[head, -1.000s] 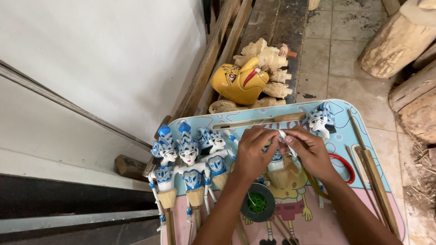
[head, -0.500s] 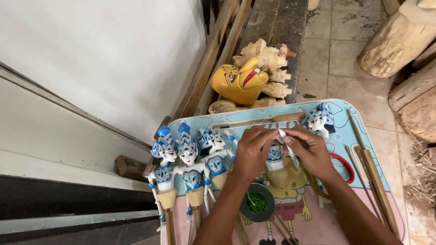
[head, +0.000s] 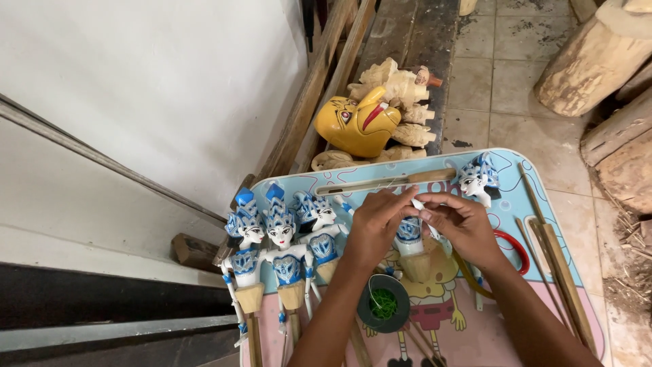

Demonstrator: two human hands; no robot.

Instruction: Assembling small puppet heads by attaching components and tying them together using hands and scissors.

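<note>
A small cartoon-printed desk point(head: 516, 197) carries the work. Three painted blue-and-white puppets point(head: 282, 238) lie finished along its left side; a separate painted head point(head: 477, 178) waits at the far right. The left hand point(head: 373, 224) and right hand point(head: 462, 224) meet over a fourth puppet body point(head: 409, 234), both pinching a small white part point(head: 422, 208). Assembly appears incomplete.

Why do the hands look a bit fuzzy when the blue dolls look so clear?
In the head view, soft even daylight, no glare; the blue-and-white puppets on the tray look sharp, while the left hand and right hand are slightly soft at the fingertips, likely from small motion; the log at the corner looks stretched by the wide lens.
</note>
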